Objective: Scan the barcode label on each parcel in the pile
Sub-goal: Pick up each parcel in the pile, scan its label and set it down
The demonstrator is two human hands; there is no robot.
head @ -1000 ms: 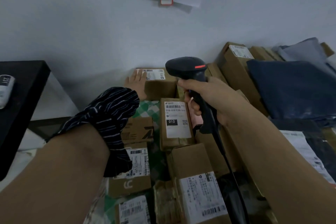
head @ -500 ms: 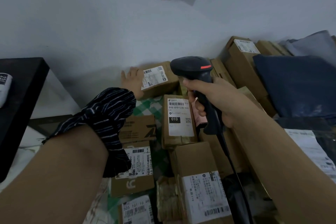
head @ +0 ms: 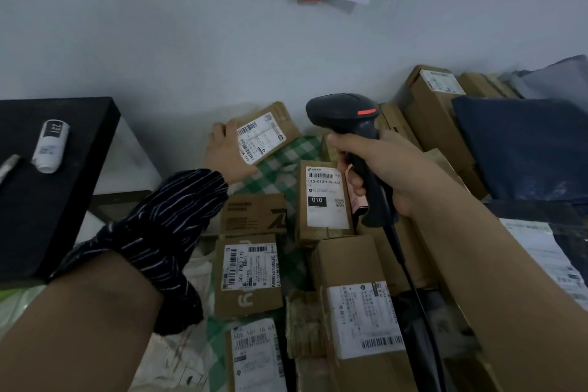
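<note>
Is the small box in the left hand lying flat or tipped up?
Tipped up: the left hand holds the small box by its edge, its label tilted toward the scanner in the right hand.

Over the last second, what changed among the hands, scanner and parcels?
The left hand has tilted the small cardboard parcel by the wall, turning its barcode label into fuller view. The right hand still grips the barcode scanner; the other parcels lie unmoved.
</note>
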